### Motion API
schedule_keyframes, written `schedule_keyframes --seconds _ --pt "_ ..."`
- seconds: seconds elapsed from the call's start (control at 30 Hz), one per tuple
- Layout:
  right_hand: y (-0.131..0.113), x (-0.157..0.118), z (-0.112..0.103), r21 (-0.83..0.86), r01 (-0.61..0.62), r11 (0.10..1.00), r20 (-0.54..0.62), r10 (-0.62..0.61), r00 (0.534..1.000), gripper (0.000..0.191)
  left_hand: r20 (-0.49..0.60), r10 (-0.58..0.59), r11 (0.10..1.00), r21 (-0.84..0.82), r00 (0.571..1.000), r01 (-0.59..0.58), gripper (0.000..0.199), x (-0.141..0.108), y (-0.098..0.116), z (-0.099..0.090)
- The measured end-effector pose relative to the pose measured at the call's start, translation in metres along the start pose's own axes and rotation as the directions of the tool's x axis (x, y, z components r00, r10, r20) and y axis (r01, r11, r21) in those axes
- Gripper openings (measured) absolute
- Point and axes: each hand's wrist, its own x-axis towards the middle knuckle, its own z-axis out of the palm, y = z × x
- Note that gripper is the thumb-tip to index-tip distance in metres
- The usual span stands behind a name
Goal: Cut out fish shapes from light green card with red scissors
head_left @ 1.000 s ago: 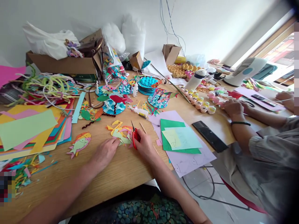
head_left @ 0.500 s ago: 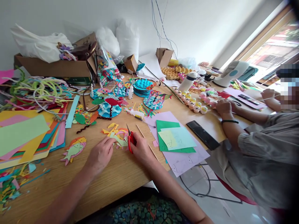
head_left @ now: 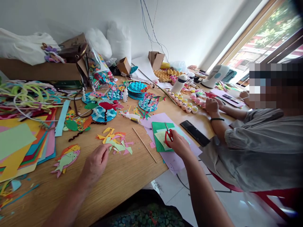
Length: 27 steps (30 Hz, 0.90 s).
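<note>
Red-handled scissors (head_left: 168,137) are in my right hand (head_left: 179,143), over the green sheet (head_left: 156,128) and pale sheets that lie on lilac paper (head_left: 174,162). My left hand (head_left: 96,160) rests on the table with its fingers curled together, beside a pile of paper scraps (head_left: 118,142); whatever its fingertips pinch is too small to tell. A thin wooden stick (head_left: 144,145) lies between my hands. To the left of my left hand is a layered paper fish (head_left: 68,157).
Coloured paper sheets (head_left: 19,138) and pipe cleaners (head_left: 30,94) lie at left. Blue decorated plates (head_left: 104,114) and a glue bottle (head_left: 125,94) stand behind. A black phone (head_left: 195,133) lies at right, near a seated person in grey (head_left: 260,145).
My right hand has moved right with the scissors, from the scraps to over the green and pale sheets. My left hand stays by the scraps. The view has shifted to the right.
</note>
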Motion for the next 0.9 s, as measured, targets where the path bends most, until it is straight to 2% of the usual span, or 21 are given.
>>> schedule_keyframes --seconds 0.13,0.4,0.53,0.73,0.9 --pt "-0.001 0.000 0.005 -0.072 -0.043 0.996 0.025 0.045 0.999 0.044 0.021 0.006 1.000 -0.017 1.000 -0.006 0.020 -0.001 -0.001 0.002" --pt "-0.004 0.009 0.009 -0.057 -0.050 0.997 0.069 0.054 0.996 0.041 0.104 -0.043 0.999 -0.023 0.994 0.046 0.022 -0.002 -0.001 0.000" --pt "-0.004 0.010 0.009 -0.035 -0.066 0.997 0.084 0.069 0.994 0.038 0.095 -0.022 0.999 -0.042 0.995 0.026 0.022 -0.001 -0.001 0.000" --pt "-0.009 0.009 0.007 0.011 -0.032 0.999 0.040 0.032 0.999 0.048 0.084 0.030 0.999 -0.041 0.996 -0.026 0.022 -0.002 -0.002 0.002" --pt "-0.010 0.013 0.010 0.016 -0.037 0.999 0.033 0.036 0.999 0.049 0.062 0.062 0.998 -0.036 0.996 -0.060 0.022 -0.002 -0.002 0.003"
